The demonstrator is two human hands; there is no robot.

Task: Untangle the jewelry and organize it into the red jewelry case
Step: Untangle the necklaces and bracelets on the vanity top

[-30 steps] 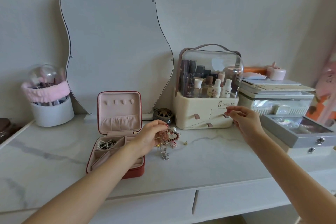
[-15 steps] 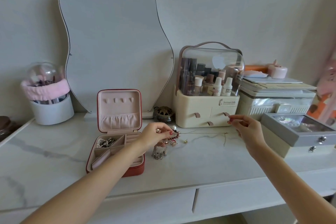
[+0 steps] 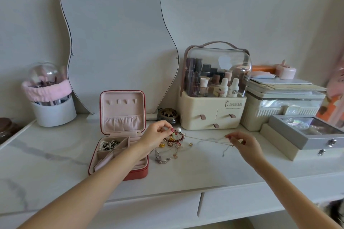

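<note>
The red jewelry case [image 3: 138,173] lies open on the white vanity top, lid upright, with a dark beaded piece [image 3: 108,144] in its back left compartment. Just right of it sits a tangled jewelry pile [image 3: 172,145] of red beads, gold bits and a silver chain. My left hand [image 3: 156,135] pinches the top of that pile. My right hand [image 3: 242,142] pinches a thin necklace chain [image 3: 206,139] stretched taut from the pile toward the right, its clasp end dangling below my fingers.
A cream cosmetics organizer [image 3: 212,115] stands behind the pile, with a wavy mirror [image 3: 119,42] to its left. Grey and cream boxes [image 3: 305,135] crowd the right. A white brush holder [image 3: 54,111] sits at the back left, a small dark jar [image 3: 167,115] behind the case.
My right hand moved down and left toward the tabletop, drawing the thin chain out of the tangle. My left hand lowered the bundle, which now lies on the surface.
</note>
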